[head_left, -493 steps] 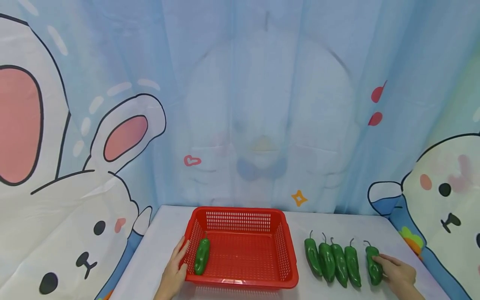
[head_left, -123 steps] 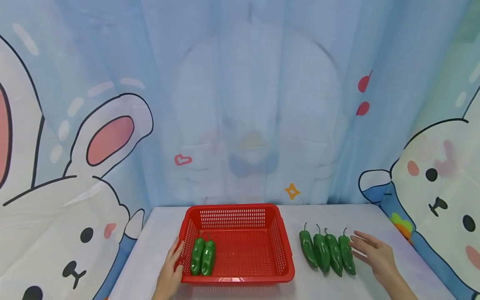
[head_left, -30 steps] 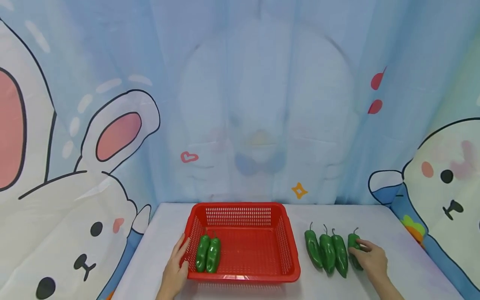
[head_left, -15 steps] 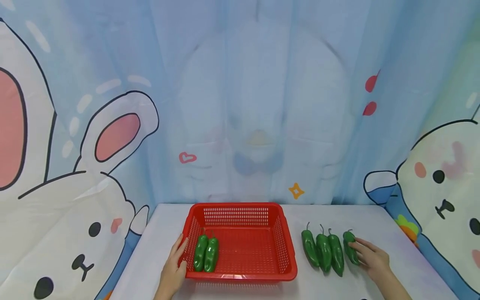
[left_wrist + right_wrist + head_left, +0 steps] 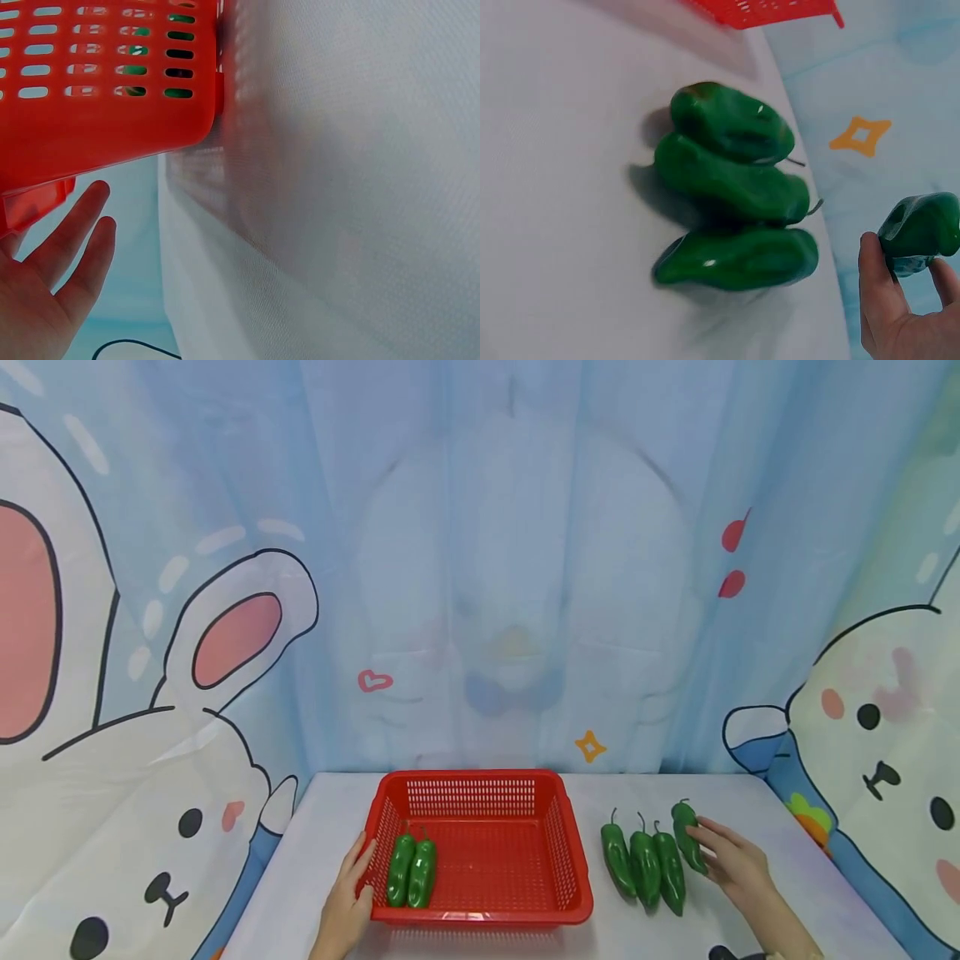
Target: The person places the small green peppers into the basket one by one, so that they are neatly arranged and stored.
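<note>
My right hand [image 5: 738, 868] pinches a green chili pepper [image 5: 686, 835] between thumb and fingers, raised off the table with its stem end up. In the right wrist view this pepper [image 5: 921, 229] is held at the right side, above the tabletop. Left of it, three more green peppers [image 5: 645, 864] lie side by side on the white table. A red perforated basket [image 5: 480, 914] stands at centre, with two green peppers [image 5: 411, 870] lying along its left wall. My left hand [image 5: 345, 897] rests against the basket's left side, its fingers extended in the left wrist view.
The white tabletop [image 5: 540, 943] runs back to a light blue curtain [image 5: 510, 568] printed with cartoon animals. A stretch of table separates the basket from the loose peppers. Part of a sleeve [image 5: 780, 955] shows at the bottom right.
Since 16.4 s ago a second pepper has come into the basket beside the first. Over the last second my right hand has lifted the rightmost pepper. My left hand has stayed at the basket.
</note>
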